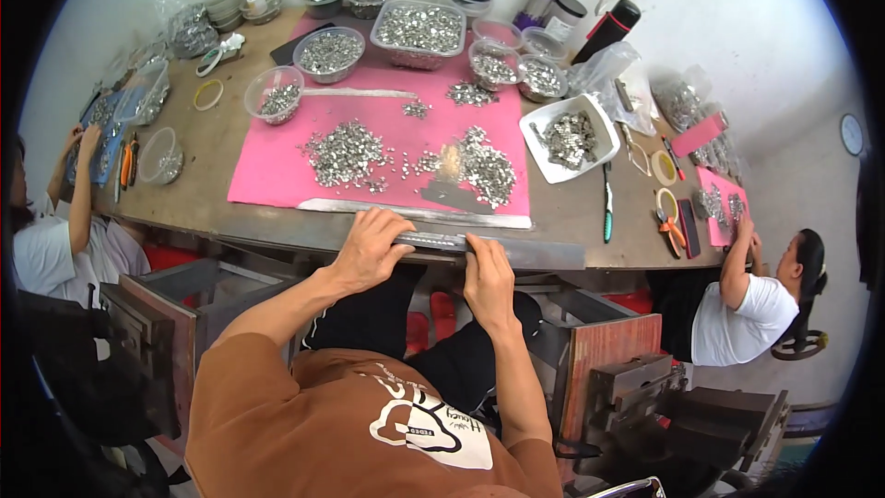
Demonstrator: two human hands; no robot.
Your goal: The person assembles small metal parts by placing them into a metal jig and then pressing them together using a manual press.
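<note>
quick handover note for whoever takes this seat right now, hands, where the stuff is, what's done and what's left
Left hand and right hand: both grip a long grey metal strip at the near table edge.
Small silver metal pieces lie in loose heaps on the pink mat; more fill the clear plastic bowls and the white square tray.
Done: some pieces are in containers.
Left: the heaps on the mat.
</note>
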